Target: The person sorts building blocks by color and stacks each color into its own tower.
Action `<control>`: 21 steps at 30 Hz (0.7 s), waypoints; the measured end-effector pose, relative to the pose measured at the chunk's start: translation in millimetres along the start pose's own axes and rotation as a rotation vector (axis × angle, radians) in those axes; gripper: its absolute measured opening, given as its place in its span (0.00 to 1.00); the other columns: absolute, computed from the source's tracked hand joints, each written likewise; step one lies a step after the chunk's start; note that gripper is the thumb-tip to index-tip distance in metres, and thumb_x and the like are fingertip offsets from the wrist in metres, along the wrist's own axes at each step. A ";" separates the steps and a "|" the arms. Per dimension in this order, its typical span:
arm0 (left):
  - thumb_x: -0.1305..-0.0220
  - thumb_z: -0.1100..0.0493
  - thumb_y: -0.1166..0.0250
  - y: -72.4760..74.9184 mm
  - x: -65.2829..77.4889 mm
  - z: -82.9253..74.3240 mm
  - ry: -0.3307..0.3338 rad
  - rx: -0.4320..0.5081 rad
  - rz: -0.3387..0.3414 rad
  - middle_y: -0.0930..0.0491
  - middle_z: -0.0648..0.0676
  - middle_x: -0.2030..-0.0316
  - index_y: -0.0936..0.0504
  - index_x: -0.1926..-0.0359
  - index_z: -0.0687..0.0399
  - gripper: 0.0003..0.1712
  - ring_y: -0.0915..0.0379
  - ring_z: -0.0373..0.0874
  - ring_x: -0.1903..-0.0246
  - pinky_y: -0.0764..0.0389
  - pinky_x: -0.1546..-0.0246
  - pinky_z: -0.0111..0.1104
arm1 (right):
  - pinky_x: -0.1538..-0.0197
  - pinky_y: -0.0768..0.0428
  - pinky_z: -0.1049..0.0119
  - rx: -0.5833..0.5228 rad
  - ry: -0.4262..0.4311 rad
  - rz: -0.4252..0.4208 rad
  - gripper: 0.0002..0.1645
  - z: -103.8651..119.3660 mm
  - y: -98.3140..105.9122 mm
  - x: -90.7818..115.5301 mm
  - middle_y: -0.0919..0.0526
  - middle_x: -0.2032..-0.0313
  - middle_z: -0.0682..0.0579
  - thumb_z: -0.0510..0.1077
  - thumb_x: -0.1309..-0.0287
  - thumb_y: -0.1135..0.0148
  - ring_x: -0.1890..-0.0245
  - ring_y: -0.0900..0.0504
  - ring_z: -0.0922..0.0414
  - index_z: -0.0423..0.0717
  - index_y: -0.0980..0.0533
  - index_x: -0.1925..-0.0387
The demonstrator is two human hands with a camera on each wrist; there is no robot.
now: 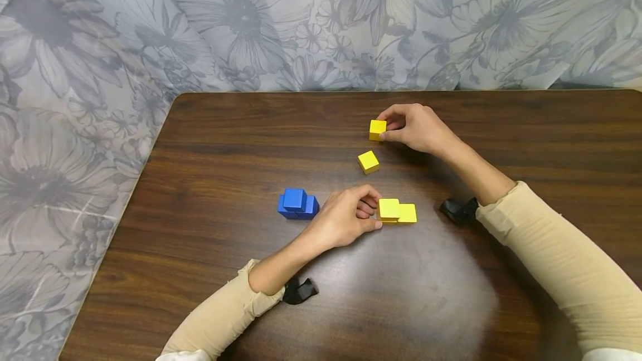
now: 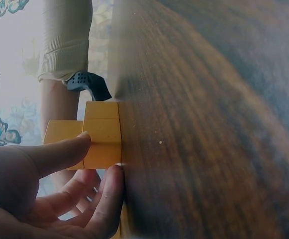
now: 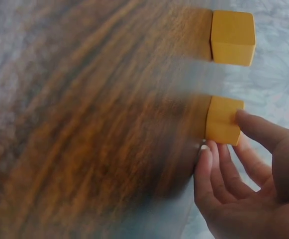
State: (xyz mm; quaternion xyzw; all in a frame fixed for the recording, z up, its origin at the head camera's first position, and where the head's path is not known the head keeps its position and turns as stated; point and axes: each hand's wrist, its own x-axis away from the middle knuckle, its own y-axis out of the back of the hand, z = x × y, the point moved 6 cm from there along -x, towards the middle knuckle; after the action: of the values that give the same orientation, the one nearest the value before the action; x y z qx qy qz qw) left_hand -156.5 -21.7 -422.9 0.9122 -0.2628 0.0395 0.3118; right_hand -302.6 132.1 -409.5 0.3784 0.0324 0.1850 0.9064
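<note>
Three yellow cubes form a small stepped stack (image 1: 407, 213): two side by side on the table, with an upper yellow cube (image 2: 64, 130) over the left one. My left hand (image 1: 346, 216) holds the stack's left end, the thumb on its near face and fingers round the side. Farther back, my right hand (image 1: 421, 127) pinches a single yellow cube (image 1: 378, 130) between thumb and fingers; it sits at the tabletop in the right wrist view (image 3: 224, 120). A loose yellow cube (image 1: 368, 162) lies between the two hands, turned at an angle.
Left of my left hand stands a blue cube stack (image 1: 295, 200), one cube atop others. The dark wooden table (image 1: 225, 138) meets a flower-patterned covering (image 1: 301, 27) behind its back edge. Black wrist-worn pieces (image 1: 301, 291) hang near both cuffs.
</note>
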 end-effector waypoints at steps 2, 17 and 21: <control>0.43 0.62 0.25 0.4 -0.7 -0.2 -0.004 -0.004 -0.002 0.19 0.47 0.57 0.19 0.50 0.53 0.19 0.21 0.34 0.61 0.22 0.59 0.21 | 0.61 0.25 0.67 0.011 -0.003 -0.007 0.17 -0.4 1.7 -0.4 0.15 0.59 0.44 0.41 0.43 0.28 0.59 0.18 0.50 0.43 0.19 0.51; 0.43 0.62 0.25 -0.4 0.6 -0.4 -0.013 -0.012 -0.010 0.18 0.45 0.58 0.18 0.51 0.52 0.19 0.21 0.32 0.61 0.22 0.59 0.21 | 0.64 0.25 0.75 -0.014 0.010 -0.040 0.18 0.0 14.4 23.2 0.16 0.52 0.45 0.45 0.42 0.28 0.56 0.16 0.50 0.46 0.18 0.50; 0.43 0.62 0.25 1.0 1.7 0.5 -0.007 -0.019 -0.013 0.18 0.45 0.58 0.18 0.51 0.52 0.19 0.22 0.32 0.61 0.22 0.59 0.21 | 0.65 0.24 0.75 -0.031 0.009 -0.049 0.19 2.0 16.7 32.3 0.16 0.53 0.47 0.45 0.43 0.27 0.58 0.16 0.53 0.48 0.18 0.49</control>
State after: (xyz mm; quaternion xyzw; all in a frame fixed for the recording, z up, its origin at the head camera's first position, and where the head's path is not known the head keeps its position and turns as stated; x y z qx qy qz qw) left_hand -155.6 -23.4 -422.3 0.9111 -0.2582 0.0318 0.3197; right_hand -277.3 153.2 -393.9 0.3627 0.0427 0.1650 0.9162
